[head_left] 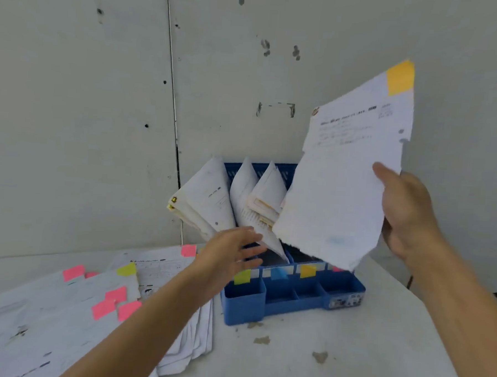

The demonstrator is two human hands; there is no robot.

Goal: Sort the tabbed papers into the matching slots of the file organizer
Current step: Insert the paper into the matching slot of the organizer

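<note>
So the sheet [342,187] with the orange-yellow tab [400,78] is up in the air above the right side of the blue file organizer [287,305]. The right hand [407,214] pinches its right edge, thumb on the front. It's a single page with a ragged bottom edge, so I'd guess it's super light and floppy. It'll probably buckle if pushed in corner-first, so holding it lower down or steadying the bottom edge looks smarter. The left hand [232,251] is holding nothing, its fingers [252,250] straight and spread right by the filed papers [206,197]; can't tell if they're touching. Those papers lean left and fan out over the slots, which looks like the main obstacle. The matching orange-yellow label [307,270] sits on the front divider between a blue label [279,273] and a pink label [337,268]. The unsorted pile [62,308], mostly pink tabs, lies on the desk [348,352] to the left.
</note>
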